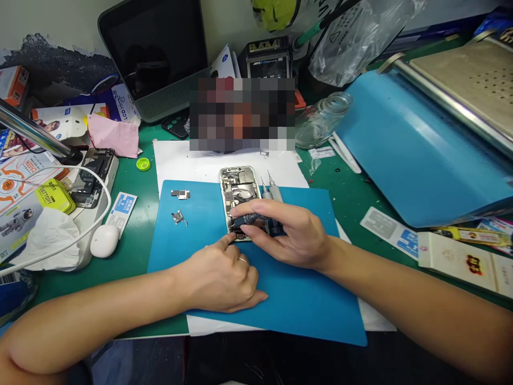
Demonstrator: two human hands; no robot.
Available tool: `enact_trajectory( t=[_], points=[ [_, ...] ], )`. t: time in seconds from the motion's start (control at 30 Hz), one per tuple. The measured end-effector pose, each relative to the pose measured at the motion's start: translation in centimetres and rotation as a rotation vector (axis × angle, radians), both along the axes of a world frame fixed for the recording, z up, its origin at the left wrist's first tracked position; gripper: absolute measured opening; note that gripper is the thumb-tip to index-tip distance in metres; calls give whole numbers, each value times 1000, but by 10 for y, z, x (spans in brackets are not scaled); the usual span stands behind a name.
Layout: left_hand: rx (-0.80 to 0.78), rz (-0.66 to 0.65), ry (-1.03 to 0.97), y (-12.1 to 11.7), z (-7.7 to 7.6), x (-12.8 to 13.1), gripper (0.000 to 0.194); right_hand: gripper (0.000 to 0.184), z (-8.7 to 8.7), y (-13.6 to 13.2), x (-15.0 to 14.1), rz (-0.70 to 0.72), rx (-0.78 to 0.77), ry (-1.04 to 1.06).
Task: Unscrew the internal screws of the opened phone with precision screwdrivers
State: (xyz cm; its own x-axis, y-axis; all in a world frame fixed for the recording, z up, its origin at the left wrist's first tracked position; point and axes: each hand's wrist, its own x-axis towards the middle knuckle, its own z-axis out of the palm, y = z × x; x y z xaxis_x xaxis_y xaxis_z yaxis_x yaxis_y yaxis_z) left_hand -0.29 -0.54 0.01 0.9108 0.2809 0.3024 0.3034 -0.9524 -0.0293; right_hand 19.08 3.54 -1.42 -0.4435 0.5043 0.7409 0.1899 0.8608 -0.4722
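Observation:
An opened phone (237,190) with its insides showing lies on a blue mat (192,235). My right hand (292,235) is closed round a dark-handled screwdriver (250,218), held across the phone's lower end. My left hand (224,275) rests on the mat with its fingers curled and its forefinger tip touching the phone's bottom left corner. Two small removed metal parts (179,206) lie on the mat left of the phone. Two more grey screwdrivers (270,190) lie just right of the phone.
Around the mat: a white earbud case (104,240) and cable, a second opened phone (94,176), a green cap (143,163), a glass jar (323,120), a big blue machine (420,155), a dark tablet (156,53), packets and boxes (460,259) at right.

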Motion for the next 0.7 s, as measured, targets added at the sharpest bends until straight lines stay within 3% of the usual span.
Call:
enact_trajectory(
  t=[0.7],
  points=[
    [-1,-4,-3,0,1,2,47,73,1,0,0,-47,6,0]
  ],
)
